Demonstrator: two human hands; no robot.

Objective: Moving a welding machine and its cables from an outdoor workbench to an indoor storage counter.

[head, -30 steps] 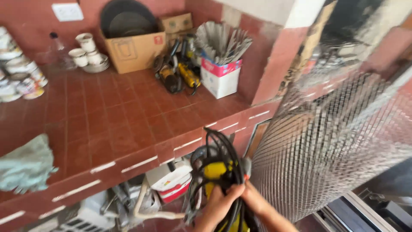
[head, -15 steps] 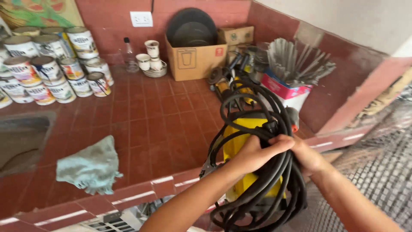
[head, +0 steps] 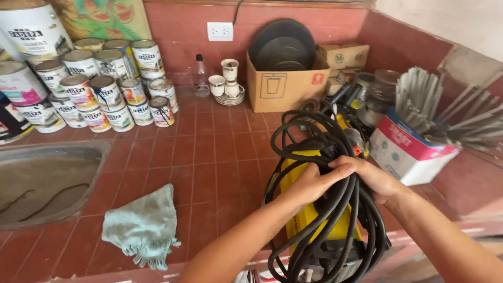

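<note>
A yellow machine wrapped in thick black coiled cable is held above the front edge of a red tiled counter. My left hand grips the top of the machine together with the cable bundle. My right hand clasps the same bundle from the right side, its fingers over the left hand's. Cable loops hang below both hands.
Stacked paint cans fill the back left. A sunken basin lies left, a pale green rag in front. Cups, a bottle, a cardboard box with pans, tools and a box of metal blades stand at right.
Both hands have lifted the yellow machine and its cable from under the counter up to counter height. The view has swung left, off the mesh and onto the paint cans.
</note>
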